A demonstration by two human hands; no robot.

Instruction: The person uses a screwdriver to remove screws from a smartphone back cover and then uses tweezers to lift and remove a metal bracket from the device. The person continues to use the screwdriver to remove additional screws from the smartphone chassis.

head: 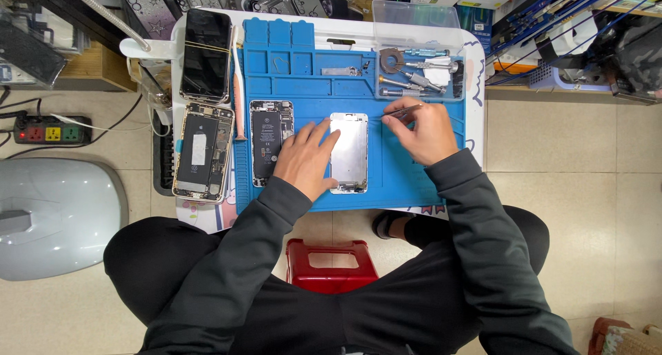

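On blue mat (414,183): left hand (303,158) flat on silver panel (349,148); right hand (422,129) pinching tweezers (398,111).

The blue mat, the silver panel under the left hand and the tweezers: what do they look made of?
Blue mat: likely silicone, matte, with moulded compartments. Silver panel under the left hand: seemingly metal, smooth and reflective. Tweezers in the right hand: thin shiny metal.

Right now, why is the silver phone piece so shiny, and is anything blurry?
In the head view, overhead light glares off the silver phone panel under the left hand; the blue mat and tweezers in the right hand look sharp; the tile lines bend near the edges from the wide lens; shadows stay soft.
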